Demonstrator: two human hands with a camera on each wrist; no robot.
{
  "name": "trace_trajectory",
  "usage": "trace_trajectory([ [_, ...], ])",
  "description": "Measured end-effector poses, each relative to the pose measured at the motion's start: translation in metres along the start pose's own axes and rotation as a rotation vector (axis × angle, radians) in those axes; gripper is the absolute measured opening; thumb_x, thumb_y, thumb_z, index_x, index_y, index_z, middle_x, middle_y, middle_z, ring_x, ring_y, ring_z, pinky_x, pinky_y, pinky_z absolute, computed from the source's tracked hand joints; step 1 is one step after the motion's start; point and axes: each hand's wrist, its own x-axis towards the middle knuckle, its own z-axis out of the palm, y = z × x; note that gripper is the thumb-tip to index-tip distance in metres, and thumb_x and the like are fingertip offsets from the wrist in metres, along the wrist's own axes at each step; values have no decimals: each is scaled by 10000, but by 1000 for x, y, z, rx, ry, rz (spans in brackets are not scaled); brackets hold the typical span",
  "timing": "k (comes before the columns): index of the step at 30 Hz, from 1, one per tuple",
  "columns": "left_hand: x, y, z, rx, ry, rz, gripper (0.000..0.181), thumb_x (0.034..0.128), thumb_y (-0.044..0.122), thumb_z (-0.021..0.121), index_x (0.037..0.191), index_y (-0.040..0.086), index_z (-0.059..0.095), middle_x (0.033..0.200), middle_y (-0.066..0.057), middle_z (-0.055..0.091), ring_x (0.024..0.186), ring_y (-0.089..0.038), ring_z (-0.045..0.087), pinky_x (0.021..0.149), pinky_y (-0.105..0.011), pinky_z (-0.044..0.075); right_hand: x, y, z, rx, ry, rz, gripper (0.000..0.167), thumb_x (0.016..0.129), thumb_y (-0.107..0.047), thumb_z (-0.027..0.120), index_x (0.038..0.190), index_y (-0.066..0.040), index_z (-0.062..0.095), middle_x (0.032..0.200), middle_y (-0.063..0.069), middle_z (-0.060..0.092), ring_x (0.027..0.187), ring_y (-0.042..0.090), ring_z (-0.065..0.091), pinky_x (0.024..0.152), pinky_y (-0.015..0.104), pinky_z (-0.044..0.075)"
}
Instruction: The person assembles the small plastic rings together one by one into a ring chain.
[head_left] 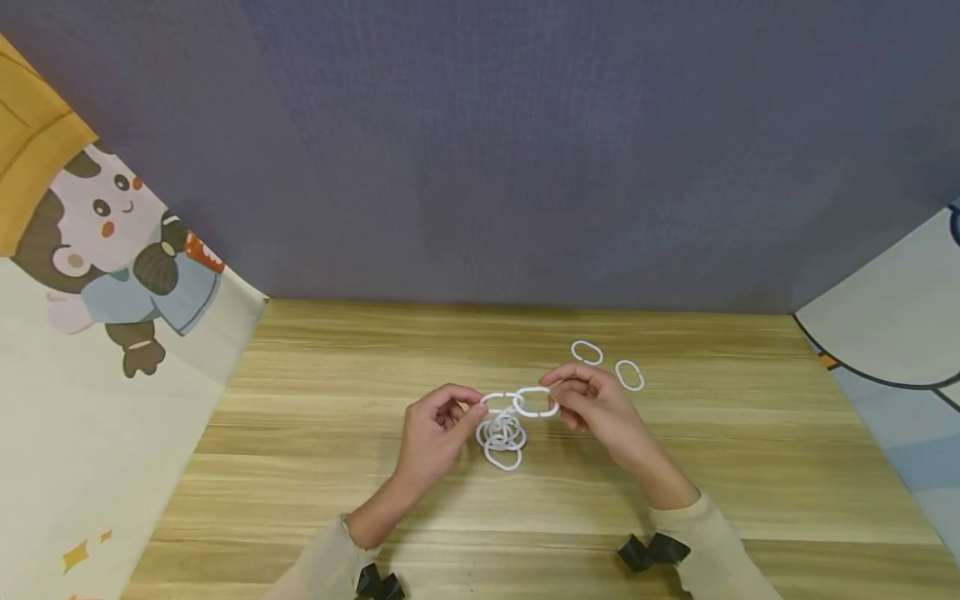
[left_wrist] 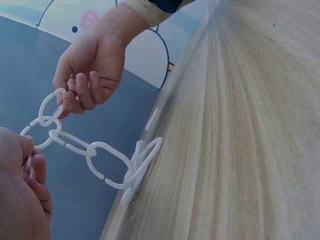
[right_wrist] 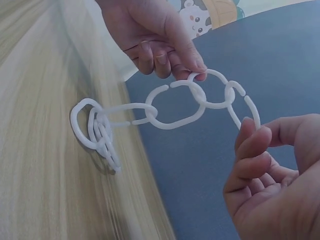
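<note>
My left hand (head_left: 438,433) pinches a white oval link (head_left: 501,395) between thumb and forefinger. Hooked through it is another white link (head_left: 536,415), whose far end my right hand (head_left: 600,412) pinches. From the left hand's link more joined links (left_wrist: 108,145) hang down to a small heap (head_left: 501,435) on the table. In the right wrist view, a narrow gap shows in the side of the right hand's link (right_wrist: 253,111), and the heap (right_wrist: 100,131) rests on the wood.
Two loose white links, one (head_left: 587,352) and another (head_left: 630,375), lie on the wooden table (head_left: 337,350) beyond my right hand. A grey-blue panel (head_left: 480,167) stands along the back edge, with cartoon-printed panels (head_left: 90,417) at the sides.
</note>
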Motion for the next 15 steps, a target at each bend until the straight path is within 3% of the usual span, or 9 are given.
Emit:
trace_trajectory([
  [6,3,1,0,4,-19,-24,79,969,13,839,1037,14,799,885,-129,757,627,-48,537,525,-168,433,4,-2,-4,27,-33,-3,216,1051,50,581,1222,180,604,818,-2,712,596,54,512,534,215,373],
  [15,6,-3,2,88,-99,-138,74,985,58,842,1051,72,814,1007,-76,775,682,-76,594,571,-196,486,9,-6,-7,25,-35,-8,223,1050,43,571,1222,184,588,808,-12,715,585,44,515,534,196,387],
])
